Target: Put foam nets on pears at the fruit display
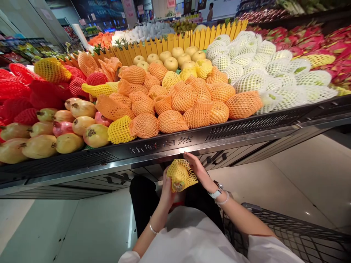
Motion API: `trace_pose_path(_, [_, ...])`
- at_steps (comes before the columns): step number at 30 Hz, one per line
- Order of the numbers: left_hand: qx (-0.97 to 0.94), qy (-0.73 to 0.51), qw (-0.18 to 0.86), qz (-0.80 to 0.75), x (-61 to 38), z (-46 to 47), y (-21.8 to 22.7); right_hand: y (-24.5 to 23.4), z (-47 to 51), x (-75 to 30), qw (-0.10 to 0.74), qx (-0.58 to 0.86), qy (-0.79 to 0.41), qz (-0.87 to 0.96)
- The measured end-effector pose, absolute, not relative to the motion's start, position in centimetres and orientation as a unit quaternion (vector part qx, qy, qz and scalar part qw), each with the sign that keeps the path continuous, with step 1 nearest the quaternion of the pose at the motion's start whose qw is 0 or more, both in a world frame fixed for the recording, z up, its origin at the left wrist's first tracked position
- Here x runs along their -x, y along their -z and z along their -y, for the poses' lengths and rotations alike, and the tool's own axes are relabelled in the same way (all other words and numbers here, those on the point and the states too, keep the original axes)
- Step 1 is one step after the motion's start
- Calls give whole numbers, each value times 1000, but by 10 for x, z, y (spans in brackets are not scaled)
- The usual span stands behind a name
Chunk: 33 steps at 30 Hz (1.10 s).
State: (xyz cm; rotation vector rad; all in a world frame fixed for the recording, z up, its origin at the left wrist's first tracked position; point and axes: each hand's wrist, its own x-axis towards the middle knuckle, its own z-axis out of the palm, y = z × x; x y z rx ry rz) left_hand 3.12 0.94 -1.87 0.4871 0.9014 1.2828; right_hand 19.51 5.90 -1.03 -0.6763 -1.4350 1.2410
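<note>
A yellow fruit in a yellow foam net point(180, 174) is held low in front of my body, below the edge of the fruit stand point(164, 146). My left hand point(167, 191) cups it from the left and underneath, fingers wrapped round it. My right hand point(199, 171), with a watch on the wrist, lies curled over its top and right side, gripping the net. Just above, the stand carries a heap of fruit in orange foam nets point(178, 100), with a yellow-netted one point(120, 130) at the front edge.
Bare mangoes point(55, 131) lie at the left, red-netted fruit point(24, 91) behind them, white-netted fruit point(268, 73) at the right, pears point(170, 58) and a yellow picket divider point(175, 42) at the back. A wire shopping cart point(290, 233) stands at my right. A person stands far back.
</note>
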Motion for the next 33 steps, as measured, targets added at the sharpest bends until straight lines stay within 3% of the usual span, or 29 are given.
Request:
trace_pose_path(5, [-153, -495, 756, -400, -30, -14, -3, 18, -52, -183, 497, 265, -331, 757])
trace_pose_path(11, [-123, -450, 791, -396, -28, -14, 5, 24, -47, -176, 590, 335, -260, 687])
trace_pose_path(15, [-84, -427, 832, -345, -27, -14, 1, 25, -49, -176, 656, 283, -340, 612])
trace_pose_path(20, [-104, -444, 825, -332, -23, -15, -1, 30, -57, -181, 576, 217, -447, 649])
trace_pose_path(24, [-150, -441, 801, -376, -22, -17, 10, 28, -55, -179, 577, 248, -547, 554])
trace_pose_path(33, [-50, -393, 848, -353, -35, -21, 14, 17, -55, -177, 564, 384, -468, 561])
